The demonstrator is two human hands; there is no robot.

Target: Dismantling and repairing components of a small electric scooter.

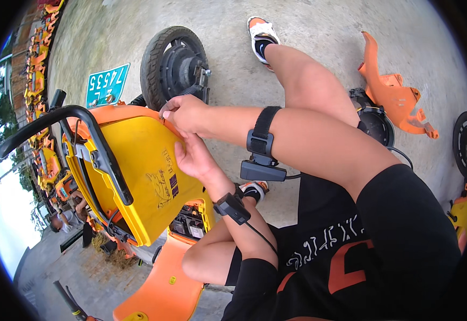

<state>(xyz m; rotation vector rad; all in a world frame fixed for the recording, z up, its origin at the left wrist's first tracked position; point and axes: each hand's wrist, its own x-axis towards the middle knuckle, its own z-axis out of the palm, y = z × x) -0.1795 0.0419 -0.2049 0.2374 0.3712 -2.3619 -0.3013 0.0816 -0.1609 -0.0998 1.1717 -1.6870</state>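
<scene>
A yellow scooter body panel (137, 160), marked with handwriting, stands before me with an orange rear fender (129, 113) along its edge. My right hand (189, 114) pinches at the seam near the fender's end; a small dark thing shows at its fingertips, too small to name. Just under it, my left hand (197, 159) has its palm turned up and its thumb apart. Its fingers reach toward the same panel edge, partly hidden by the right hand. A black grab rail (75, 113) curves over the panel's far end. Next to my right hand is a wheel with a black hub (177, 67).
A teal number plate (106, 85) sticks out beyond the fender. Below the yellow panel are a compartment of parts (190, 222) and an orange panel (164, 281). Another orange panel (394, 88) lies on the concrete at right. Rows of scooters (43, 80) and a person (65, 219) are at left.
</scene>
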